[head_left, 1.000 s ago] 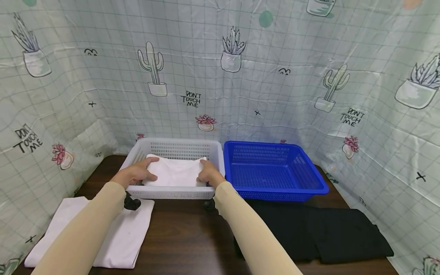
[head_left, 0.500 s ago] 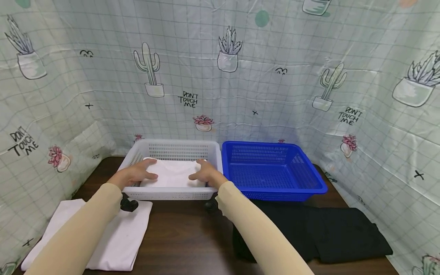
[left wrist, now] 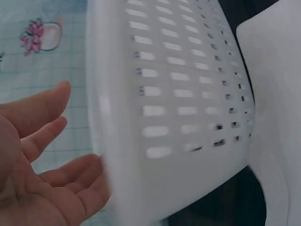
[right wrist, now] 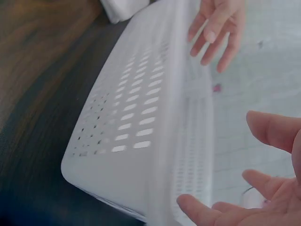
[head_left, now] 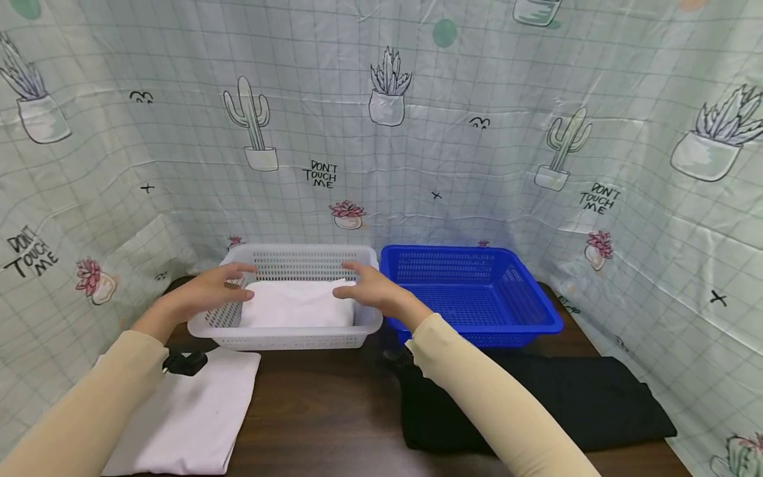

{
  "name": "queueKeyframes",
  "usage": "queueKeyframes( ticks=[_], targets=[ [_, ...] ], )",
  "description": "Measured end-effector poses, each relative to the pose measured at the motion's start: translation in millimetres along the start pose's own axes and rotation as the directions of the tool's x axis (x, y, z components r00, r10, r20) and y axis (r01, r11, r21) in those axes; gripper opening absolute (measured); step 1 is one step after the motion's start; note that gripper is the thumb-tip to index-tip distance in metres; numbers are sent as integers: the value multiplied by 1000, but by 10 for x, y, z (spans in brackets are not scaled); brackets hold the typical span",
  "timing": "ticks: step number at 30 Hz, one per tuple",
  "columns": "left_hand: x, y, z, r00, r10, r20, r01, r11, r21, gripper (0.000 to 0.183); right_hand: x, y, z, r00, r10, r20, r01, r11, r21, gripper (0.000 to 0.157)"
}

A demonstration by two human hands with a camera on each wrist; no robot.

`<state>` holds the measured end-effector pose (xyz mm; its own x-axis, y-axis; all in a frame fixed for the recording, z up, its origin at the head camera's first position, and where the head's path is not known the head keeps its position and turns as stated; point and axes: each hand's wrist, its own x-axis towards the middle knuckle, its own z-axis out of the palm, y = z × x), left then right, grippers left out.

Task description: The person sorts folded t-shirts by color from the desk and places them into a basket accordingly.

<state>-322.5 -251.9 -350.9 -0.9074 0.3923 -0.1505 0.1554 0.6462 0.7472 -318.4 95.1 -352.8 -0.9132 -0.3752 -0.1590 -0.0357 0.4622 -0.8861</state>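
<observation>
A folded white cloth (head_left: pixel 295 305) lies inside the white perforated plastic basket (head_left: pixel 292 338). My left hand (head_left: pixel 205 291) hovers at the basket's left side, fingers spread and holding nothing. Over its right side is my right hand (head_left: pixel 378 291), also with parted fingers and nothing in them. In the left wrist view the left hand (left wrist: pixel 56 174) is beside the basket rim (left wrist: pixel 101 117). The right wrist view has the right hand (right wrist: pixel 254 188) near the same basket's wall (right wrist: pixel 117 155), with the left hand (right wrist: pixel 218 28) across from it.
A blue perforated basket (head_left: pixel 459 308) stands right of the white one, with no items in it. Another folded white cloth (head_left: pixel 191 411) lies on the dark wooden table (head_left: pixel 316 397) at front left. Folded black cloth (head_left: pixel 584 397) lies at front right. A printed curtain (head_left: pixel 298 119) surrounds the table.
Both hands have let go of the white cloth in the basket and lifted away from it. The left hand moved left, the right hand right. The cloth stays in the basket.
</observation>
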Motion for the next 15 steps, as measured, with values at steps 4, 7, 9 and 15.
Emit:
queueKeyframes(
  ticks=[4, 7, 9, 15],
  targets=[
    [-165, 30, -66, 997, 67, -47, -68, 998, -16, 70, -235, -66, -69, 999, -44, -3, 44, 999, -2, 75],
    [-325, 64, -103, 992, 102, -76, -104, 994, -19, 68, -425, -110, -87, 998, -66, 9, 66, 997, 28, 72],
    [-444, 75, -118, 988, 123, -93, -125, 992, -17, 65, -546, -123, -89, 996, -83, 22, 82, 995, 58, 72],
    [-792, -25, -129, 974, 175, -147, -175, 984, 13, 58, -851, -69, -82, 990, -137, 32, 132, 984, 118, 70]
  ],
)
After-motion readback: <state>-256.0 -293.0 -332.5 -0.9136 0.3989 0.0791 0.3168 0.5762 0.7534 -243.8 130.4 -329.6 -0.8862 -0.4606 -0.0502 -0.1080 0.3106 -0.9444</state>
